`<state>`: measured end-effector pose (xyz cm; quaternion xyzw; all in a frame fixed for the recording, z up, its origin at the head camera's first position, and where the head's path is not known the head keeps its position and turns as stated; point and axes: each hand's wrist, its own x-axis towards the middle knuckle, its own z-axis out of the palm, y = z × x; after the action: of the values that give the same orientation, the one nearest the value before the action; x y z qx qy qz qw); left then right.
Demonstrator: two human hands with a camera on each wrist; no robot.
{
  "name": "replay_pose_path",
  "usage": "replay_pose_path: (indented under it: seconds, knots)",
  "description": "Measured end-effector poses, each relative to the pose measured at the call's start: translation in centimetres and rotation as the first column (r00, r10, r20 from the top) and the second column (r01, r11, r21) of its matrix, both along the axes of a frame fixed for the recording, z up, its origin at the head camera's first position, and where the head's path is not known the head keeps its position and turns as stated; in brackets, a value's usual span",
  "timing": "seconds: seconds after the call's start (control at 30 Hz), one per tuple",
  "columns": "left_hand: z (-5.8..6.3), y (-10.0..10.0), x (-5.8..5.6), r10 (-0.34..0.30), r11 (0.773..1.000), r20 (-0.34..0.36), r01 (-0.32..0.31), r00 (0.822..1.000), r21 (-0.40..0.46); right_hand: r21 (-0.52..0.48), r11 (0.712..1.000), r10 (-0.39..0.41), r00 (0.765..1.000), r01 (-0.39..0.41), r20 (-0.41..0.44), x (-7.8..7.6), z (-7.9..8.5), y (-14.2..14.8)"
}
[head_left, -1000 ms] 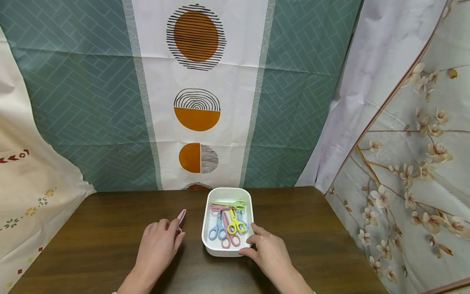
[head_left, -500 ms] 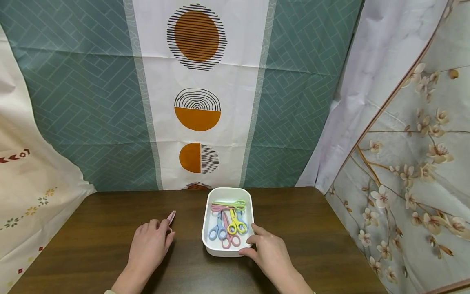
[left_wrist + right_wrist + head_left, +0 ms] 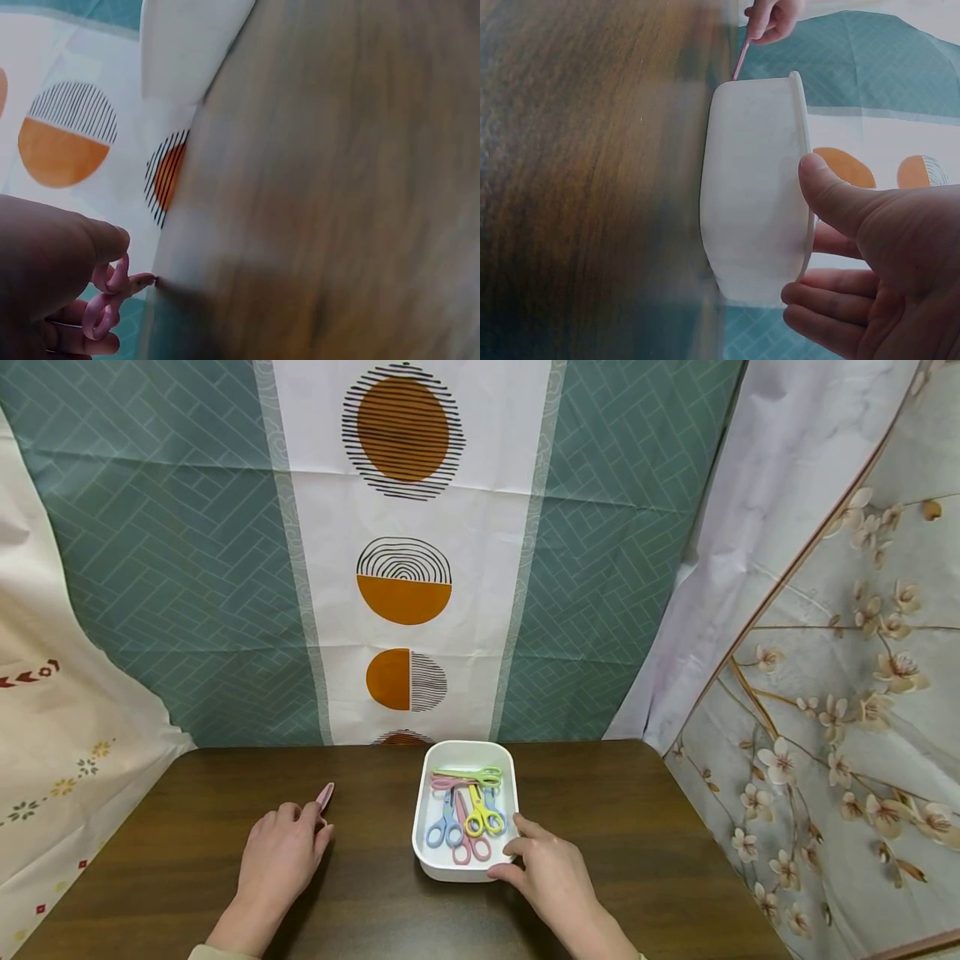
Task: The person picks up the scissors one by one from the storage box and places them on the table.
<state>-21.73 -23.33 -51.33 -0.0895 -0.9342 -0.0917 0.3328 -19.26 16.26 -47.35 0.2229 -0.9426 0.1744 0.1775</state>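
Main risk, by judgement: a drop or twist of the pink scissors [image 3: 326, 796], from a pinch near the finger loops alone, with thumb and fingers of the left hand [image 3: 279, 857] closed on the handle end and nothing bracing the blades. Next: a scratch on the wooden table [image 3: 375, 906], from carrying the tip low and nose-down, as seen from the right wrist; contact between tip and wood, cannot tell. Also possible: a dragged or tilted white box [image 3: 450, 875], from a hold at one corner only, with thumb and fingers of the right hand [image 3: 553, 868] moderately spread around the rim between 4 and 5 o'clock. Lying loose and overlapping inside: green scissors [image 3: 468, 774] toward 12, yellow scissors [image 3: 478, 810] toward 3, blue scissors [image 3: 448, 810] toward 8; liable to slide on a sharp tilt, or to snag on one another from crossed loops and blades. Location of pink scissors: at about 9 o'clock from the white box, well apart. Orientation in the head view: long axis along the 7-to-1 o'clock line, with blades toward 1 and loops back in the grip; dipping toward the wood as well. Exact slope: not readable.
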Motion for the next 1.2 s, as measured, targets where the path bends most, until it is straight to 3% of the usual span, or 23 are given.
replay_pose_path:
  seconds: [0.63, 0.9, 1.2]
  knots:
    - [-0.3, -3.7, -0.2, 0.027, 0.999, 0.083, -0.029, 0.996, 0.023, 0.011, 1.0, -0.003, 1.0, 0.003, 0.001, -0.1, 0.2, 0.0]
    - [-0.6, -4.3, -0.1, 0.051, 0.998, 0.184, -0.058, 0.982, 0.032, 0.004, 1.0, -0.003, 1.0, 0.003, -0.011, 0.0, 0.0, 0.0]
    - [-0.8, -4.3, 0.1, 0.074, 0.997, 0.248, -0.077, 0.966, 0.002, 0.002, 1.0, -0.006, 1.0, 0.006, -0.01, 0.0, -0.1, 0.0]
